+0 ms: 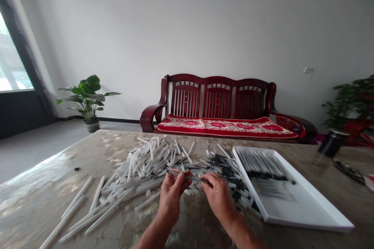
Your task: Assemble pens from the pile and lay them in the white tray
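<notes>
Left hand [171, 192] grips a thin stick [194, 179], its long axis running rightward to right hand [218, 193], which pinches the other end.

Tray [309, 223] R of stick pile [149, 159] on tbl [70, 171]; sofa [219, 105] behind.
</notes>
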Motion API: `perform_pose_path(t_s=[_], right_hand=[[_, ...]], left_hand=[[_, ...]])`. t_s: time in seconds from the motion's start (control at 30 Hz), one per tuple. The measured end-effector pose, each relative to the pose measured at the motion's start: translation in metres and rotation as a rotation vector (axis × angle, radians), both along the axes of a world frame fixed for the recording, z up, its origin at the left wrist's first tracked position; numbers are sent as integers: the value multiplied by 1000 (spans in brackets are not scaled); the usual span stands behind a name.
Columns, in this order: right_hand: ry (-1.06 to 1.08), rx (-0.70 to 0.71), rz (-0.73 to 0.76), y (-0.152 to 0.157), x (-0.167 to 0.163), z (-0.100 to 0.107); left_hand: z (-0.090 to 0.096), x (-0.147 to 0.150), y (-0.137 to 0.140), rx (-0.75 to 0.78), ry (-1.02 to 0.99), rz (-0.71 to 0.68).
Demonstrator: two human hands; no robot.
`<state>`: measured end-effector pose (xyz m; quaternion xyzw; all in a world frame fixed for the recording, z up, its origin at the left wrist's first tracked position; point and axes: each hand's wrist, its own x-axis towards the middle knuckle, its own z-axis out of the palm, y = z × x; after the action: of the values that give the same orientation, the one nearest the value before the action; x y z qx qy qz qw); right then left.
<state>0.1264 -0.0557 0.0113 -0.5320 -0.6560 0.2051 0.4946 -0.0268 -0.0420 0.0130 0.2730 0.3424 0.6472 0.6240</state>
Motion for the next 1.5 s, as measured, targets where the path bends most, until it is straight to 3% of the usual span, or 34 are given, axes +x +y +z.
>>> perform_pose_path(t_s=[0.13,0.27,0.37,0.5,0.57,0.73,1.03,1.3,1.5], right_hand=[[415,-390,113,2,0,5],[557,-511,191,4,1,9],[363,-396,154,3,-2,15],[-231,-47,32,-3,-5,32],[-462,-3,-16,-5,-4,40],[-660,-50,-74,-2,12,58],[-536,-231,-112,14,86,75],[-887,-195,-387,-13,207,70],[-1137,-279,-360,-26,245,53]], left_hand=[[1,0,0,27,36,-12],[0,-2,4,22,41,-34],[-3,-3,7,-7,-10,-24],[-5,-3,8,-59,-48,-25],[-4,-1,6,-39,-39,-59],[-1,6,1,-28,103,-131],[-9,-4,10,-85,308,-88],[-8,-2,10,-92,313,-85],[-13,-3,11,-95,326,-85]])
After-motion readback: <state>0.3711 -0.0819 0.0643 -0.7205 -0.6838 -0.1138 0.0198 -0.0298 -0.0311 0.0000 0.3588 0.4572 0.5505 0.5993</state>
